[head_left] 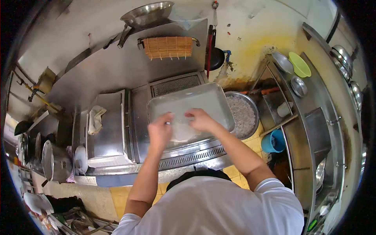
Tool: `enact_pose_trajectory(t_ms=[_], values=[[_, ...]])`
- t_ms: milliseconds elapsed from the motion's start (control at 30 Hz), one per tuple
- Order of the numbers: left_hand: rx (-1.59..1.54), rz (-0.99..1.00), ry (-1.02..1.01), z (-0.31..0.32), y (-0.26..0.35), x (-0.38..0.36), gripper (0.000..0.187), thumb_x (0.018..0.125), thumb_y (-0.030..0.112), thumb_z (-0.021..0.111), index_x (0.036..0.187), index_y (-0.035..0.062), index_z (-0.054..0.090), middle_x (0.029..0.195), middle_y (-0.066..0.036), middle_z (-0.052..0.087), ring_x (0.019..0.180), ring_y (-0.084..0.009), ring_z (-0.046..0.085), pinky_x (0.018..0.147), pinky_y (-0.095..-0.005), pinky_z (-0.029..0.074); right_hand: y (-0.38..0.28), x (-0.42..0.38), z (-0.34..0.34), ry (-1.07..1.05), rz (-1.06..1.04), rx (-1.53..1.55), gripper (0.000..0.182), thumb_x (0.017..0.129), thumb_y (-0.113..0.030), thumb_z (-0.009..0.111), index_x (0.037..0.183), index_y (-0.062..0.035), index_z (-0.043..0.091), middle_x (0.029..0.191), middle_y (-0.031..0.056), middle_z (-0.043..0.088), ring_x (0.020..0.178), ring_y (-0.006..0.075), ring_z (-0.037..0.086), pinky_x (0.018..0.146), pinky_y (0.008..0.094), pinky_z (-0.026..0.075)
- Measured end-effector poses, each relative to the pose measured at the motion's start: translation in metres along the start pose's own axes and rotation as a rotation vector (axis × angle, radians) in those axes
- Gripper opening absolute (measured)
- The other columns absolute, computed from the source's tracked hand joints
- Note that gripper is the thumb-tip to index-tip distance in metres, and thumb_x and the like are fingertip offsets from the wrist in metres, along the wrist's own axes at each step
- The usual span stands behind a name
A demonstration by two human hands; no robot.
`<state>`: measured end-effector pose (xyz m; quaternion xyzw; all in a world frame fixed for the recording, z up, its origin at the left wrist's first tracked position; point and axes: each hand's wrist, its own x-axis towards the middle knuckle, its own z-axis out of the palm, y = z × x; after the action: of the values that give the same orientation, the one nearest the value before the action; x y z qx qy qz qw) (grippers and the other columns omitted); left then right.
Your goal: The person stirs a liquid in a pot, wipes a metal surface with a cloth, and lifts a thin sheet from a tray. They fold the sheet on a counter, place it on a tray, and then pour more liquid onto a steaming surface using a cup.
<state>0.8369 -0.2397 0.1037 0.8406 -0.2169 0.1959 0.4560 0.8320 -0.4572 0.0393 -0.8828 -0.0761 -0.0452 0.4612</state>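
Observation:
A large rectangular metal tray sits tilted on the steel counter, with a pale, whitish layer over its bottom. Over its left part is my left hand, its fingers curled together around something I cannot make out. My right hand is above the middle of the tray, thumb and fingers pinched together, what is between them too small to tell. The two hands are apart. Right of the tray stands a round metal basin full of a pale, lumpy mass.
A folded cloth lies on a steel lid at the left. A blue bucket stands below the right shelf. A large pot is at the far left. Another person is at the lower left.

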Motion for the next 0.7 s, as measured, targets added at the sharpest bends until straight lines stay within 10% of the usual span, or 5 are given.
enact_pose_trajectory(t_ms=[133,367,533,700], values=[[-0.047,0.011,0.035,-0.010,0.022,0.008,0.021,0.080,-0.004,0.069,0.097,0.0053,0.078,0.099,-0.014,0.078,0.089,-0.0274,0.077,0.079,-0.0346,0.059,-0.072,-0.004,0.013,-0.198,0.081,0.259,0.022,0.083,-0.011,0.059,0.095,0.0029,0.070,0.093,0.0265,0.072,0.088,0.0437,0.070,0.083,0.0479,0.055],[-0.045,-0.172,0.245,-0.052,-0.027,0.010,0.014,0.090,0.002,0.069,0.102,-0.0002,0.076,0.098,-0.016,0.077,0.087,-0.0201,0.074,0.081,-0.0323,0.057,0.056,-0.025,-0.006,-0.029,0.127,-0.177,0.021,0.084,-0.009,0.059,0.100,-0.0006,0.071,0.092,0.0236,0.072,0.087,0.0350,0.071,0.081,0.0457,0.055],[-0.164,-0.120,-0.041,0.002,0.001,-0.002,0.019,0.097,0.017,0.068,0.099,-0.0004,0.075,0.092,-0.018,0.076,0.083,-0.0217,0.071,0.077,-0.0353,0.055,-0.051,-0.007,0.000,0.076,-0.053,0.392,0.020,0.093,-0.017,0.066,0.103,-0.0016,0.073,0.090,0.0144,0.074,0.085,0.0280,0.071,0.075,0.0418,0.054],[-0.324,-0.290,-0.218,0.014,0.009,0.000,0.033,0.103,0.030,0.063,0.098,-0.0003,0.074,0.078,-0.015,0.070,0.070,-0.0162,0.057,0.068,-0.0365,0.051,-0.098,-0.003,-0.024,0.197,0.041,0.086,0.024,0.095,-0.021,0.067,0.097,0.0020,0.072,0.089,0.0229,0.071,0.085,0.0340,0.070,0.077,0.0414,0.053]])
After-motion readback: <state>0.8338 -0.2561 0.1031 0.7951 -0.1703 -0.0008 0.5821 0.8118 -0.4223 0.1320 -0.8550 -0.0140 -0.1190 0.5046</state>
